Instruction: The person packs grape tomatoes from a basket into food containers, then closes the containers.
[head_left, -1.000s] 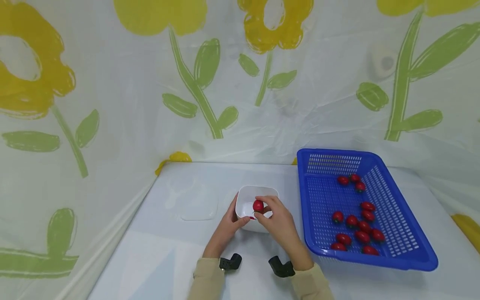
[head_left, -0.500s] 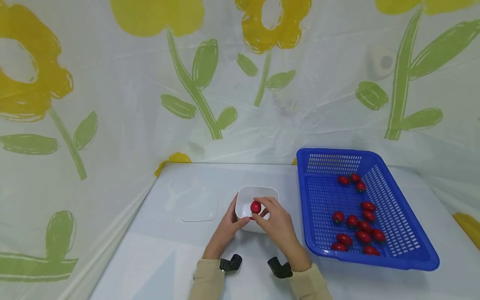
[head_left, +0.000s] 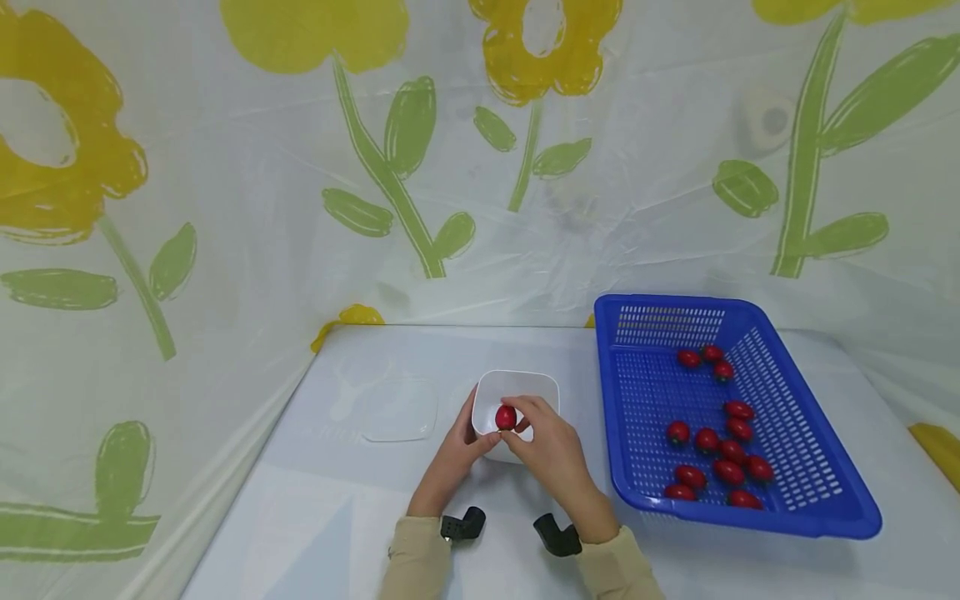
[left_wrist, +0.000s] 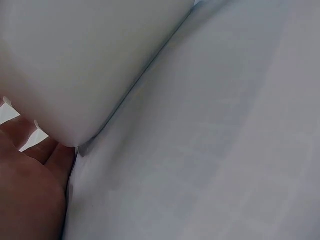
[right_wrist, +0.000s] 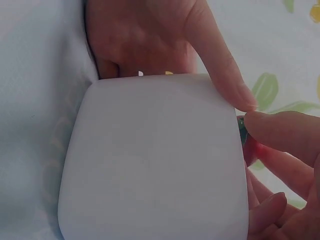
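A small white plastic container (head_left: pixel 517 382) stands on the table at the middle of the head view. My left hand (head_left: pixel 454 454) grips its left side, thumb at the near rim and fingers along the outer wall. Over the container's mouth, my right hand (head_left: pixel 551 446) pinches a red cherry tomato (head_left: pixel 506 417) between thumb and fingertips, its green stem end turned down towards me. The right wrist view has the container wall (right_wrist: pixel 155 155) in front, hiding most of that tomato. Only the wall (left_wrist: pixel 90 60) and part of the left hand (left_wrist: pixel 30 185) show in the left wrist view.
A blue plastic basket (head_left: pixel 637 383) with several cherry tomatoes in it stands to the right, close to my right forearm. On the left of the table lies a clear, flat lid (head_left: pixel 397 417). A flower-printed sheet (head_left: pixel 637 225) hangs behind the table.
My right hand has shifted slightly left with the cherry tomato, towards the left thumb. A red patch seen earlier by the near rim is now out of sight. My left hand stays put.
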